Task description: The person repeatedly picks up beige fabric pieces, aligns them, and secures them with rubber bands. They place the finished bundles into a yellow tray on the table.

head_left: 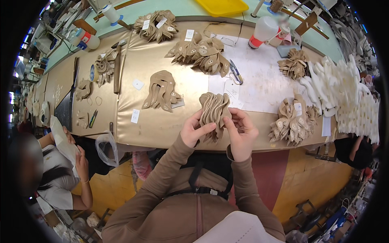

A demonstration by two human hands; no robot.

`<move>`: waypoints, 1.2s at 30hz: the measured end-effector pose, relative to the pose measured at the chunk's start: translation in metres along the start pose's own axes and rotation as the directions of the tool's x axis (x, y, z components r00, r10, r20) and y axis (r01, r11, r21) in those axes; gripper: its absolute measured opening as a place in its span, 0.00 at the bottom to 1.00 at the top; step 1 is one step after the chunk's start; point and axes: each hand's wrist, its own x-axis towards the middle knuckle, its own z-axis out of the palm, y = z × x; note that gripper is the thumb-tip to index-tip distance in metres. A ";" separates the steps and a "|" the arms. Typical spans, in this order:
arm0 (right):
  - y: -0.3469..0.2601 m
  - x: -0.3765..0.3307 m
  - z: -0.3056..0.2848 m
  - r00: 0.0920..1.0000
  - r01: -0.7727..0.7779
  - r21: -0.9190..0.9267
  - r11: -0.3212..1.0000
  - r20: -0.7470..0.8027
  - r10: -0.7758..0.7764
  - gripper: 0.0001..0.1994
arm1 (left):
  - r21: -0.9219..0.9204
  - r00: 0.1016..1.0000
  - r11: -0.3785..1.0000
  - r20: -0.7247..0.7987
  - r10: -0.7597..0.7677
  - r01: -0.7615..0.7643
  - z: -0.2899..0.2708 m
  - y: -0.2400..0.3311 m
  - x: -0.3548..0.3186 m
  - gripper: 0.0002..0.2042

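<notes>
A stack of wavy tan cut pieces (214, 108), of leather or fabric, is held upright over the table's near edge. My left hand (195, 128) grips its left side, with the thumb across the front. On the other side, my right hand (243, 131) pinches the stack's right edge between thumb and fingers. Left of my hands lies a loose fan of similar tan pieces (160, 91). Just beyond the stack are a white tag (231, 90) with handwriting and a pair of blue-handled snips (236, 73).
Tagged tan bundles lie at the back (197, 52) and right (296, 117). White pieces (344, 97) are heaped at far right. Bottles (263, 30) and a yellow tray (222, 6) stand behind. At left, a co-worker's hand (82, 164) holds a white piece.
</notes>
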 end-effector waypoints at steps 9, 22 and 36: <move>-0.002 0.010 -0.003 0.974 0.194 -0.157 0.968 0.147 -0.171 0.19 | -0.116 0.995 0.993 -0.097 -0.002 -0.010 -0.002 0.004 0.005 0.13; 0.009 0.006 -0.003 0.986 0.162 -0.060 0.985 0.041 -0.160 0.11 | 0.037 0.999 0.999 -0.018 0.031 -0.030 0.003 0.011 -0.001 0.19; 0.011 0.001 0.001 0.998 0.007 0.119 0.993 -0.058 -0.001 0.07 | 0.086 0.998 0.996 -0.056 0.020 -0.015 0.008 0.016 -0.003 0.15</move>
